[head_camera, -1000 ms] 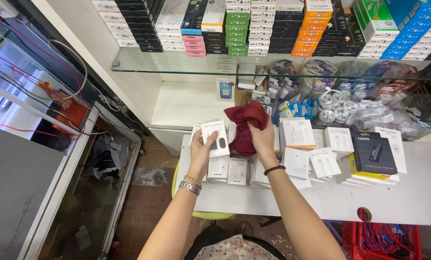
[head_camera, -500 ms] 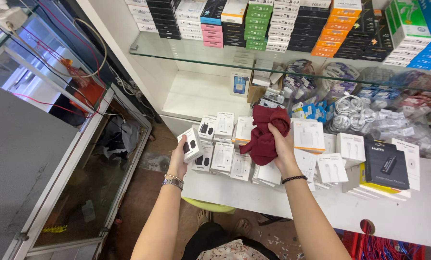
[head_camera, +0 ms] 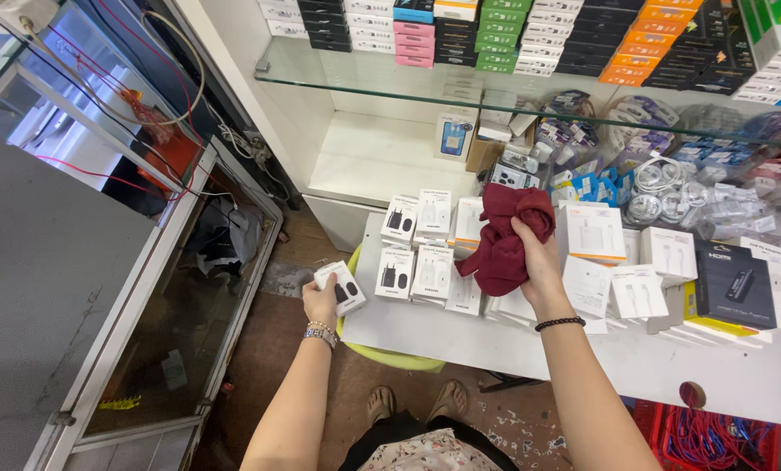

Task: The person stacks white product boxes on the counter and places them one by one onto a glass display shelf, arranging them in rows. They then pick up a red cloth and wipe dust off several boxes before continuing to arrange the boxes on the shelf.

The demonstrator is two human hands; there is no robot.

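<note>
Across the white tabletop (head_camera: 460, 336) lie rows of small white cardboard charger boxes (head_camera: 432, 270). Above them, the right hand (head_camera: 537, 260) grips a crumpled dark red cloth (head_camera: 504, 237). Off the tabletop's left edge, over the floor, the left hand (head_camera: 320, 302) holds one small white box printed with a black adapter (head_camera: 341, 286).

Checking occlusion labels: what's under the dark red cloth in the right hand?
The crumpled dark red cloth, held by the right hand, lies over white rectangular boxes on the white table. Box edges show around it; how many sit beneath it is hidden.
</note>
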